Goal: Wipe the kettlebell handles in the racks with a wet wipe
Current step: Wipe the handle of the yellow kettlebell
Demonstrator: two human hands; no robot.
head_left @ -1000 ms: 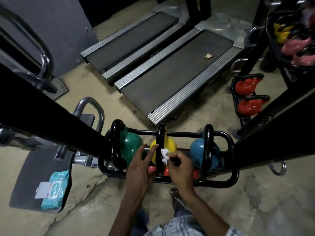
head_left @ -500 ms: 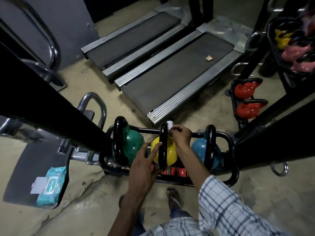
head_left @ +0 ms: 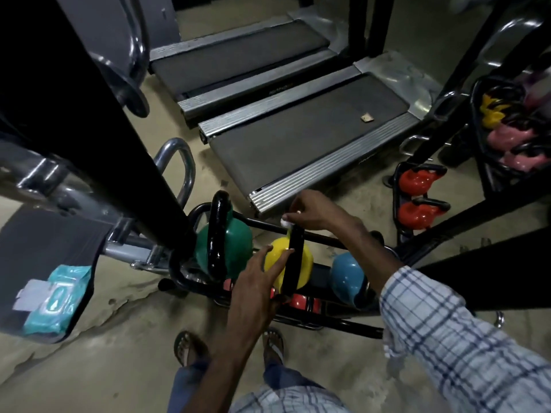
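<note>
Right hand [head_left: 313, 211]: pinched white wet wipe [head_left: 286, 222], far end of black handle [head_left: 293, 263] of yellow kettlebell [head_left: 275, 257].
Left hand [head_left: 256, 287]: fingers straight, touching that kettlebell.

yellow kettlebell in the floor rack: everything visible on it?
The glossy yellow kettlebell with a black loop handle sits upright, middle of three in the black tubular floor rack, between a green kettlebell and a blue kettlebell. The right hand presses a white wet wipe on the handle's far end; the left hand touches its body with straight fingers.
</note>
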